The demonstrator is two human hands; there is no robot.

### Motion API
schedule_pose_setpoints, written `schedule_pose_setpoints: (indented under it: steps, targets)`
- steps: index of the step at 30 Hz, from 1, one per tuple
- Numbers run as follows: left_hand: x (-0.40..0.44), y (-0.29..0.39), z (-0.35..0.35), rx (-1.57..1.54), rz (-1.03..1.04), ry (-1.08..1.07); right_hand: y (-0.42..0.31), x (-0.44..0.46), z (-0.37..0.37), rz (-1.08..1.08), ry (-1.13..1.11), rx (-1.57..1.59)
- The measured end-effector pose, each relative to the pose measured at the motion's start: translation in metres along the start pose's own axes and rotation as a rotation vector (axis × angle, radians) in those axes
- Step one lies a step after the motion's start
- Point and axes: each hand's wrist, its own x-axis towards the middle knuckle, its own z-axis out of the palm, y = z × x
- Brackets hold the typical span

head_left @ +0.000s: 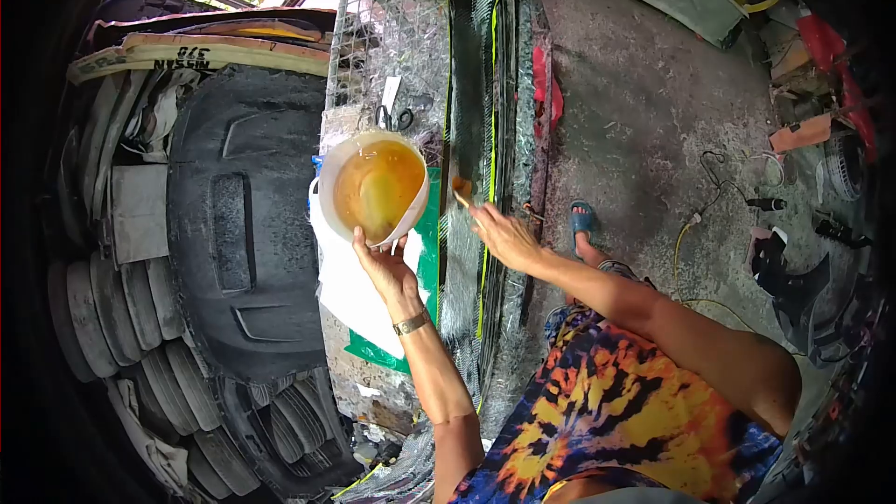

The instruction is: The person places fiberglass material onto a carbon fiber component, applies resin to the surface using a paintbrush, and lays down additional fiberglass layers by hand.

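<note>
My left hand [387, 271] grips the near rim of a white plastic bucket [324, 189], which is tilted so that its amber liquid [378, 187] shows. In my right hand [509, 238] is a brush [462, 191], its bristle end at a long strip of dark woven fabric [467, 65]. The fabric lies lengthwise along the workbench, and a bright yellow-green line runs along it. The part of the strip near the brush looks wet and shiny. Scissors [397, 118] with black handles lie on the bench beyond the bucket.
Under the bucket are a white sheet [359, 289] and green sheeting [429, 261] on the workbench [373, 383]. A black car hood [280, 224] and stacked tires [131, 299] stand to the left. Cables [700, 215] and car parts [793, 289] lie on the floor to the right.
</note>
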Motion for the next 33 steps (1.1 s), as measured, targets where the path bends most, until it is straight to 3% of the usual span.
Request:
schedule_pose_setpoints:
  steps: [2, 6, 7, 8, 12, 16, 20, 28, 29, 33]
  targets:
    - [0.0, 0.002, 0.0, -0.013, -0.007, -0.081, 0.003, -0.016, 0.011, -0.061, -0.018, 0.009]
    - [-0.001, 0.002, 0.004, -0.028, -0.002, -0.066, 0.005, -0.017, -0.017, -0.096, 0.248, 0.332]
    - [0.0, 0.002, 0.003, -0.029, 0.001, -0.057, -0.004, -0.006, -0.043, -0.05, 0.305, 0.334]
    - [0.001, 0.002, 0.002, -0.029, 0.004, -0.048, -0.004, 0.007, -0.055, 0.141, 0.304, 0.421]
    - [0.0, 0.0, 0.0, -0.027, 0.012, -0.037, 0.029, 0.074, -0.065, 0.072, 0.575, 0.277]
    - [-0.002, -0.001, 0.001, -0.037, 0.013, -0.011, 0.039, 0.093, -0.037, 0.092, 0.543, 0.121]
    - [-0.007, 0.001, -0.003, -0.033, 0.009, -0.015, 0.038, 0.069, -0.016, 0.239, 0.391, 0.233]
    - [-0.002, -0.004, -0.013, -0.05, 0.019, 0.002, 0.023, 0.021, 0.016, 0.185, 0.344, 0.246]
    - [-0.003, -0.004, -0.013, -0.055, 0.017, 0.007, 0.016, 0.015, 0.011, 0.248, 0.239, 0.156]
    - [-0.003, -0.003, -0.013, -0.067, 0.008, 0.001, 0.017, -0.01, 0.027, 0.157, 0.156, 0.239]
